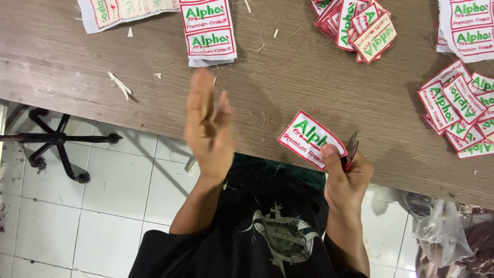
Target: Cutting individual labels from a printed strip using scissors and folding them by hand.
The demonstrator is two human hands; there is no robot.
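At the near edge of a wooden table [309, 87], the right hand [346, 180] pinches 1 embroidered patch [309, 139] by its corner beside small red snips [351, 152], freeing it for trimming. The left hand [208, 128] hovers open, empty, left of the patch.

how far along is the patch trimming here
Done: cut patches lie piled at the top and right edge. In hand: the right hand pinches one patch with snips; the left hand is open, empty. Left: uncut strips wait on the table.
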